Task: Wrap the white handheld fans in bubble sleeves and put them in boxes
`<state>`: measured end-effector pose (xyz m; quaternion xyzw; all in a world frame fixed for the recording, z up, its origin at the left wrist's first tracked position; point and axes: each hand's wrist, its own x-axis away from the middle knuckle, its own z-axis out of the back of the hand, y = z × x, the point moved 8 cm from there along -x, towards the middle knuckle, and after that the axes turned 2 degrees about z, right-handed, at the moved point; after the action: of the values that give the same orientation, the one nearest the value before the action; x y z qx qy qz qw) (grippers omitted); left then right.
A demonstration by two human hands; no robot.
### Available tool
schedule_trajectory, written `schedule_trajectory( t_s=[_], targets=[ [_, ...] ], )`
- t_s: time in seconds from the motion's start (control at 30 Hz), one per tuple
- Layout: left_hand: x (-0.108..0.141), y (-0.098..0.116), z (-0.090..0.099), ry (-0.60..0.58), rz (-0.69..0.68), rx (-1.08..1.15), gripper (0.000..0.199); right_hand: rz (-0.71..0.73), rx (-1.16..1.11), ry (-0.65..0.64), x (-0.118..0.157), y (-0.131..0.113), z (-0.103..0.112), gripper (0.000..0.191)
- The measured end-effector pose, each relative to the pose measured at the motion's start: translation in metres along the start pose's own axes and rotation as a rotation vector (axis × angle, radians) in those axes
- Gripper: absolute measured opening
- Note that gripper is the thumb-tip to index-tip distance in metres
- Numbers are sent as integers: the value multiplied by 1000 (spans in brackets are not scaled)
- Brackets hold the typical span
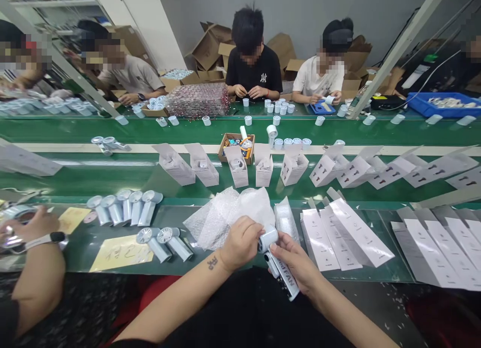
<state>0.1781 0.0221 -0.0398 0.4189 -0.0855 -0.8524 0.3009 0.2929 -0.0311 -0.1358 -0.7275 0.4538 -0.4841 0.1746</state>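
Long green counter (84, 248); clear bubble-wrap bags (220, 218) on top. Pale-blue plastic handheld fan (280, 273): at counter's near edge, between hands. Left hand (240, 243): fingers grasping round head. Right hand (298, 263): fingers grasping neck, handle slanting down below.

A glossy dark green workbench (83, 247) carries pale plastic fans (126, 208) with round heads and flat yellow paper sheets (120, 255). Translucent bubble-wrap bags (218, 220) lie between the fans and printed white cardboard boxes (326, 240).
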Motion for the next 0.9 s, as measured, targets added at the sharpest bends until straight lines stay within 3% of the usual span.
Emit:
schedule_trajectory(
  t_s=[0.1,0.2,0.3,0.43,0.57,0.63,0.8,0.9],
  targets=[
    [-5,7,8,-38,-117,-4,15,6,-102,6,5,-8,-6,66],
    [8,6,13,-140,-137,-59,20,25,-131,72,10,-11,0,64],
    [21,4,13,-187,-95,-109,18,88,-50,114,9,-9,7,62],
    [14,3,3,-148,-64,-99,10,64,18,96,1,3,7,54],
    [1,-13,-10,-215,143,58,16,-32,29,47,-5,9,-2,51],
    [2,-13,-8,-257,174,103,18,-13,24,38,-5,6,-4,54],
    [16,17,6,-289,-130,-2,18,69,-35,133,-2,1,-3,82],
    [14,16,2,-259,-107,-59,17,12,-97,136,-3,9,-9,82]
  ],
)
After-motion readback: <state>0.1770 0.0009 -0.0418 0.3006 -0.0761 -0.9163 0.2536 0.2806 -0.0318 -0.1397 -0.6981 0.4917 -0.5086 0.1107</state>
